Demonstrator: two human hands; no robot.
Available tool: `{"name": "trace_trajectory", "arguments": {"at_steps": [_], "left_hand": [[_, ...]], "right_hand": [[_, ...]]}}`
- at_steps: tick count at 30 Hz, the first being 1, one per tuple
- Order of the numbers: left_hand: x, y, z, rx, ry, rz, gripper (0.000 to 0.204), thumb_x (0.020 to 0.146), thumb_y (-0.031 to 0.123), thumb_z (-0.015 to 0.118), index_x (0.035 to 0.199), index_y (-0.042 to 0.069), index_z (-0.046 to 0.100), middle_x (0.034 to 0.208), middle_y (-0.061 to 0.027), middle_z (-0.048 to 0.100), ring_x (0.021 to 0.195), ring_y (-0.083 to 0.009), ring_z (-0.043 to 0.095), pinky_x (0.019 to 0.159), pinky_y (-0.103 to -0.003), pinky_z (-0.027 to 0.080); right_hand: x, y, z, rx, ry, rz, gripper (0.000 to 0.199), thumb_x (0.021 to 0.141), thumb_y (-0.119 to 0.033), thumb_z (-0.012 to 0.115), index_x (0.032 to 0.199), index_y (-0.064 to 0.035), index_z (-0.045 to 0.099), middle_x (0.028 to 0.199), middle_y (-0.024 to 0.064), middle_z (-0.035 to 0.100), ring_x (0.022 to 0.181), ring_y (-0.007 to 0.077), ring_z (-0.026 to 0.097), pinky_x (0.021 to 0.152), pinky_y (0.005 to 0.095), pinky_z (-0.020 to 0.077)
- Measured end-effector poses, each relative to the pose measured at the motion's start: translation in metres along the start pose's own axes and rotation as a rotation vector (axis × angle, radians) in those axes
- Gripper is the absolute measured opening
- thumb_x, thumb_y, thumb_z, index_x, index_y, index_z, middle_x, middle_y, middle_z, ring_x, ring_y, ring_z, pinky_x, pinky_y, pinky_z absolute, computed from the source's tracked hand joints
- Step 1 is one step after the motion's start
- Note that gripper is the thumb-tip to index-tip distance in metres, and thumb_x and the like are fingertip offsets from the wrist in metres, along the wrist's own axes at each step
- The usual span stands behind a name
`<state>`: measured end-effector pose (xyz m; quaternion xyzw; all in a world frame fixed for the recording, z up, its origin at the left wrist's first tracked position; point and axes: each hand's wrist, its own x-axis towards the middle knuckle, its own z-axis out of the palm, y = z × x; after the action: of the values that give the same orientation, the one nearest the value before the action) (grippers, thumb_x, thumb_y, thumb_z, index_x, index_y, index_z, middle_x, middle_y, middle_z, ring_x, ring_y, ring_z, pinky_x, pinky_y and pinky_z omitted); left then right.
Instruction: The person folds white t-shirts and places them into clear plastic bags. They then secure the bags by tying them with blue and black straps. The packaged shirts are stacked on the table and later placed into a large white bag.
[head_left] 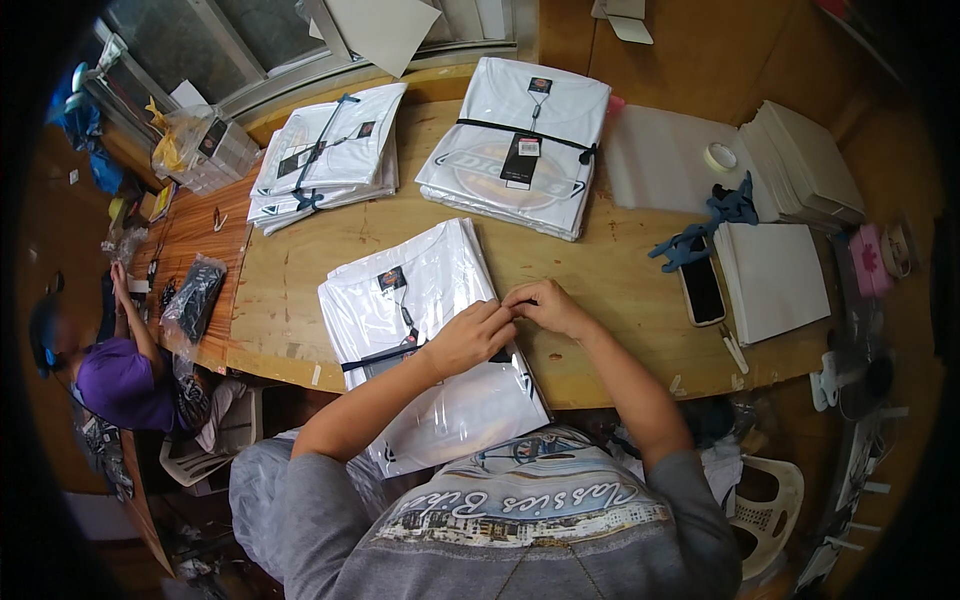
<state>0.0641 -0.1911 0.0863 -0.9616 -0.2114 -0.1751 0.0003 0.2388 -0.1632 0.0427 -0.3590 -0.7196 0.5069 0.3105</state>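
A stack of folded white shirts [420,300] in clear bags lies at the near edge of the wooden table [620,270], with a dark strap [385,355] across it. Both forearms reach forward and meet over the stack's right edge. The left hand [470,335] is curled, fingers pinching the strap's end, and the right hand [545,303], touching it, pinches the same strap.

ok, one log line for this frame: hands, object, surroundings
left hand: on dark strap | right hand: pinching strap end | object: bagged white shirt stack | nearby: two tied stacks, phone

Wooden table [620,275], three bagged shirt stacks [425,330], phone [702,288], probably cardboard sheets [775,280]
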Motion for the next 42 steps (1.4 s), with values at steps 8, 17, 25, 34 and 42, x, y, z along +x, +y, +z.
{"name": "trace_trajectory", "arguments": {"at_steps": [8,17,25,34,42], "left_hand": [[-0.038,-0.005,0.015,-0.184,0.139,-0.194,0.012,0.064,0.002,0.052,0.075,0.001,0.047,0.088,-0.0133,0.050,0.078,-0.0247,0.050,0.067,-0.030,0.042],[0.019,-0.007,0.040,-1.281,0.445,-1.019,0.015,0.070,-0.003,0.057,0.075,0.001,0.043,0.063,-0.0100,0.056,0.052,-0.0083,0.050,0.046,-0.023,0.040],[0.012,-0.009,0.044,-0.747,0.093,-0.693,0.013,0.069,0.007,0.061,0.078,0.000,0.054,0.060,-0.0068,0.057,0.054,-0.0131,0.054,0.053,-0.025,0.043],[0.003,-0.015,0.039,-0.903,-0.016,-0.820,0.007,0.077,0.002,0.053,0.078,-0.004,0.052,0.069,-0.0076,0.058,0.062,-0.0122,0.053,0.058,-0.023,0.044],[0.009,-0.020,0.035,-1.131,-0.076,-0.894,0.006,0.065,-0.002,0.060,0.068,-0.003,0.055,0.064,-0.0097,0.057,0.058,-0.0172,0.056,0.055,-0.026,0.044]], "right_hand": [[-0.009,0.024,-0.011,-0.764,0.251,-0.196,0.008,0.070,-0.007,0.047,0.072,-0.0034,0.054,0.074,0.0090,0.050,0.078,0.0238,0.048,0.068,0.0314,0.0414],[-0.037,0.019,-0.006,-0.658,0.266,-0.028,0.014,0.076,-0.011,0.047,0.068,-0.0016,0.053,0.078,0.0123,0.046,0.082,0.0251,0.046,0.068,0.0317,0.0386],[-0.022,-0.023,-0.008,0.176,0.069,0.027,0.024,0.084,-0.015,0.041,0.071,0.0003,0.053,0.074,0.0083,0.048,0.073,0.0166,0.046,0.070,0.0254,0.0377],[-0.023,0.005,0.001,-0.213,0.229,0.218,0.009,0.068,-0.007,0.056,0.072,-0.0024,0.061,0.070,0.0118,0.058,0.074,0.0264,0.052,0.067,0.0322,0.0417],[-0.055,-0.012,0.026,-0.384,0.275,-0.159,0.009,0.071,-0.009,0.054,0.069,0.0002,0.056,0.071,0.0113,0.055,0.068,0.0265,0.052,0.061,0.0330,0.0424]]}}
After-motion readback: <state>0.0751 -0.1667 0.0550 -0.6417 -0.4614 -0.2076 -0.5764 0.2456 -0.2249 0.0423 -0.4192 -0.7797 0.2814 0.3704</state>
